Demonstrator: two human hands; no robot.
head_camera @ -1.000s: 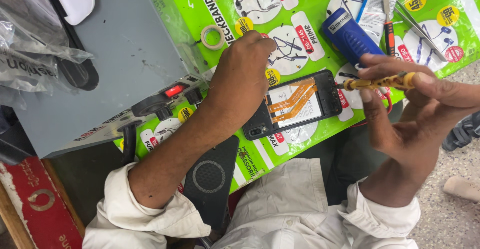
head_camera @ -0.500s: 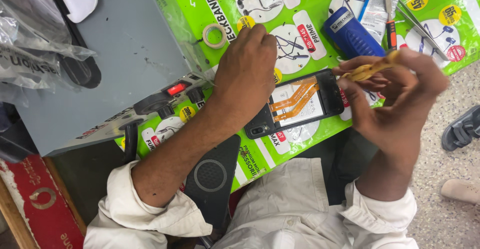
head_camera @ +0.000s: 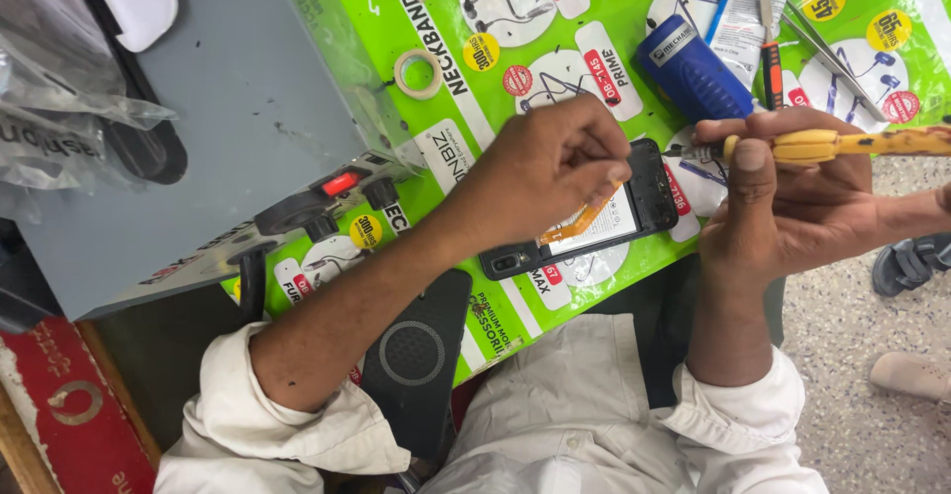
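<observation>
Our left hand pinches the opened phone's fragile orange ribbon; our right hand grips a yellow screwdriver.

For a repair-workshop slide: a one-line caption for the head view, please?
Left hand pinches an opened phone; right hand holds a yellow-handled screwdriver.

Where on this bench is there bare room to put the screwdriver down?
The grey box top is bare between the tape roll and the plastic bags. It is crowded around the opened phone, under the left hand, and by the blue case near the right hand holding the yellow screwdriver.
</observation>
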